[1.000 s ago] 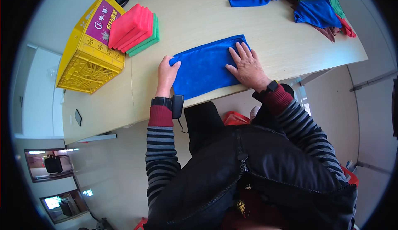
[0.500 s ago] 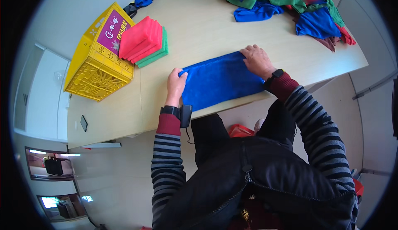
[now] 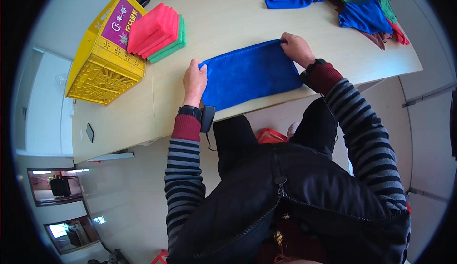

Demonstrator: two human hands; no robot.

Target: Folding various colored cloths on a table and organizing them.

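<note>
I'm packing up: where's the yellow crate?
At the head view's left, the yellow plastic crate is on the table, left of the stacked red cloths.

The head camera, left unit of the pair I wear, looks down from above my left hand (image 3: 194, 82) and right hand (image 3: 297, 50). It sits at head height: both hands appear small, with wide margins around them. Coverage runs from my dark jacket (image 3: 328, 183), behind the hands, to the surface (image 3: 228, 24) beyond them. Fisheye optics bow straight edges.
</note>
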